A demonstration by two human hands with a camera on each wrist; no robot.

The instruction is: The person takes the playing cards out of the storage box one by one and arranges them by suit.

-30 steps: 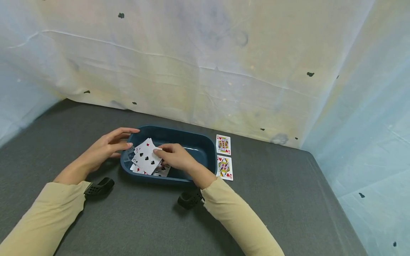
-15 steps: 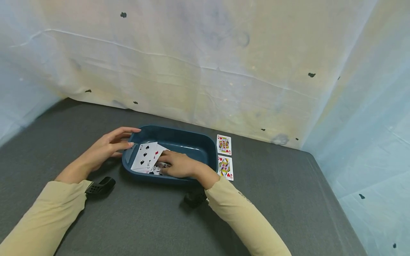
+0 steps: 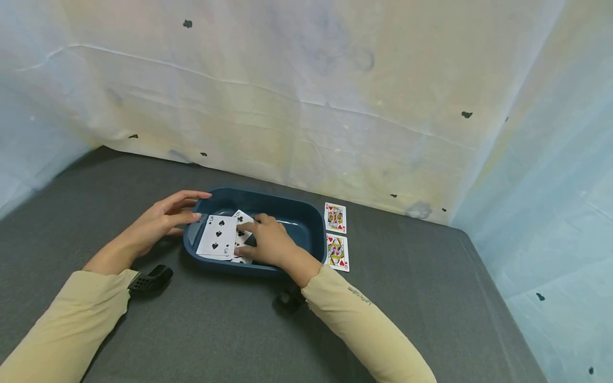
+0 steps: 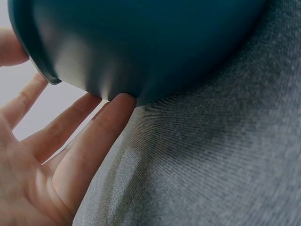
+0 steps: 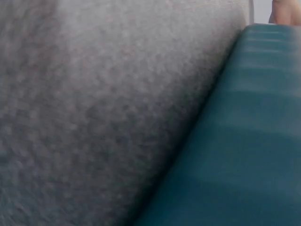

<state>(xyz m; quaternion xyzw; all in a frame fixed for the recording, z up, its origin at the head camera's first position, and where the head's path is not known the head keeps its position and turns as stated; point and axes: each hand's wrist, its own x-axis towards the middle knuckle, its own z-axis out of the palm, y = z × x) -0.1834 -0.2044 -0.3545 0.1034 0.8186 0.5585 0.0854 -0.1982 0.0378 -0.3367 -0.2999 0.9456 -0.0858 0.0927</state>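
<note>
Left hand (image 3: pixel 153 221) spread against blue tray (image 3: pixel 258 202), right hand (image 3: pixel 272 242) grip unclear; sliding three of spades (image 3: pixel 214 238) could drag the overlapped clubs card (image 3: pixel 242 217).

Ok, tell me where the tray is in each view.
Head: tray slightly left of and below centre.
Left wrist: tray across the upper part, cropped by the top edge.
Right wrist: tray along the right side, widening downward.
Shared landmark: the grey table.

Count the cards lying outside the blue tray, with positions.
2, both right of the blue tray: a farther heart card and a nearer heart card. The right sleeve could hide more.
</note>
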